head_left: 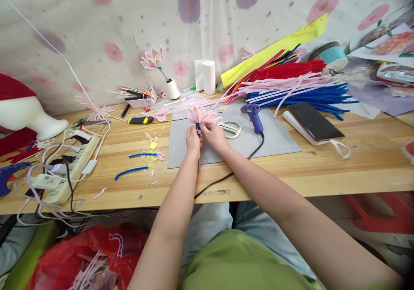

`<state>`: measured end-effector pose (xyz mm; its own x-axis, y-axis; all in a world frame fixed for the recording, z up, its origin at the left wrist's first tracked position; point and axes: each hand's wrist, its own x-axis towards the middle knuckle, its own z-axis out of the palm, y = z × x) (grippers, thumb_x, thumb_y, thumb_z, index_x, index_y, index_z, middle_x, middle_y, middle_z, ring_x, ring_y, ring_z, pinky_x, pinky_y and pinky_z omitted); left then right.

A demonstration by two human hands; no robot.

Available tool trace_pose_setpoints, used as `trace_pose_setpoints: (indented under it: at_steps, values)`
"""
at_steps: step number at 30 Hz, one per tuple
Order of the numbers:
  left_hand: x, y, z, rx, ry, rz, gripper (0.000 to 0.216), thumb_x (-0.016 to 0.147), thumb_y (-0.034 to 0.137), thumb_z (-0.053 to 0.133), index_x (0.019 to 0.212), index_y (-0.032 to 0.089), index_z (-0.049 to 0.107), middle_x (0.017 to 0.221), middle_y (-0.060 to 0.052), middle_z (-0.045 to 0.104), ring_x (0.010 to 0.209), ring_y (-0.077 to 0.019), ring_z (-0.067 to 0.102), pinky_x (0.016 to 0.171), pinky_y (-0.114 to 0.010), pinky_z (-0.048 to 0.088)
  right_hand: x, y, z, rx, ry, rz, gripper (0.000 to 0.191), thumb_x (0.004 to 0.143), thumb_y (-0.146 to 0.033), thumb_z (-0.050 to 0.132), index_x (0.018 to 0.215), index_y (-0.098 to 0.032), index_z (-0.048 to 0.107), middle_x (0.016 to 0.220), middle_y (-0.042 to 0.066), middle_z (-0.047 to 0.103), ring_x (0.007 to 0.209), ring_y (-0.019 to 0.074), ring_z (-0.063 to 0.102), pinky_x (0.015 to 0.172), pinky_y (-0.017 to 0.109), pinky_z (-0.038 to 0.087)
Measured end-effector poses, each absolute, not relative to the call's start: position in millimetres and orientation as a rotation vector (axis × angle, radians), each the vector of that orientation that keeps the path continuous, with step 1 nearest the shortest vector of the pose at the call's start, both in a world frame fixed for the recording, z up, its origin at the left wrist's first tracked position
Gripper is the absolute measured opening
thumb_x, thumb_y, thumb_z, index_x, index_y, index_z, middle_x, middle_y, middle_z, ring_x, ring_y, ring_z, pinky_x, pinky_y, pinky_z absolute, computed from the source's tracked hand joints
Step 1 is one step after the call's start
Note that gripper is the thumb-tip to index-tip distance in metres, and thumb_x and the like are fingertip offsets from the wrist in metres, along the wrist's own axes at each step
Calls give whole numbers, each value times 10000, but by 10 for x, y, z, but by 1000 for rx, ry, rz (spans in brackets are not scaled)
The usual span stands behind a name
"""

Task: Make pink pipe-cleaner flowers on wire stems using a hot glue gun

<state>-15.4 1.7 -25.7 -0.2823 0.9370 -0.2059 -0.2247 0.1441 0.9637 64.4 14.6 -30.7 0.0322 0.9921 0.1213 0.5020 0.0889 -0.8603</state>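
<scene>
Over the grey cutting mat [213, 149] I hold a pink pipe-cleaner flower [202, 116] with a bit of blue at its base. My left hand [193, 141] is closed round the flower's stem just under the petals. From the right, my right hand [213, 135] pinches the flower's base, fingertips against the blue part. Some of the fingers are hidden behind the hands. Scissors with pale handles [233, 129] lie right behind my right hand. Farther right, a blue glue gun [255, 116] rests on the mat, its black cord running under my right forearm.
Blue pipe-cleaner pieces [132, 172] and scraps lie left of the mat. Bundles of pink, red and blue pipe cleaners [300, 93] and a phone [315, 121] are on the right. A finished-looking pink flower [154, 59] stands at the back. A power strip [76, 165] with cables sits left.
</scene>
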Motion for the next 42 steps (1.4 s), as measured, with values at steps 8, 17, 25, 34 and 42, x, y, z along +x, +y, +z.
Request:
trace_pose_setpoints:
  at_steps: [8, 17, 25, 34, 42]
  values:
    - [-238, 51, -260, 722, 1166, 1267, 211, 871, 358, 445, 747, 190, 413, 497, 84, 408, 286, -17, 243, 325, -157, 82, 704, 132, -275, -1622, -1749, 651, 491, 880, -498, 334, 766, -188, 699, 689, 55, 690, 659, 163, 627, 563, 229, 360]
    - [-192, 135, -530, 1005, 1475, 1577, 115, 745, 238, 615, 800, 165, 545, 702, -13, 616, 612, -96, 569, 590, -207, 409, 667, 78, -226, -1716, -1752, 249, 303, 849, -419, 443, 950, -229, 657, 808, 41, 698, 755, 192, 631, 629, 266, 361]
    - [-147, 102, -467, 796, 1407, 1566, 94, 764, 221, 600, 823, 151, 578, 700, -11, 631, 596, -84, 558, 583, -200, 399, 659, 139, -304, -1579, -1656, 479, 233, 843, -334, 454, 868, -193, 638, 719, 16, 664, 662, 158, 583, 602, 258, 339]
    - [-107, -33, -195, 445, 1177, 1409, 57, 815, 152, 533, 772, 146, 496, 536, 76, 504, 298, 11, 214, 318, -163, 99, 695, 95, -257, -1667, -1716, 362, 259, 873, -330, 409, 921, -193, 624, 791, 37, 674, 715, 173, 589, 620, 262, 327]
    - [-186, -1, -149, 286, 990, 1279, 247, 839, 298, 530, 666, 135, 464, 525, 70, 477, 266, 31, 174, 252, -129, 74, 711, 68, -237, -1699, -1833, 220, 282, 894, -339, 386, 962, -189, 614, 829, 53, 694, 757, 189, 617, 604, 260, 298]
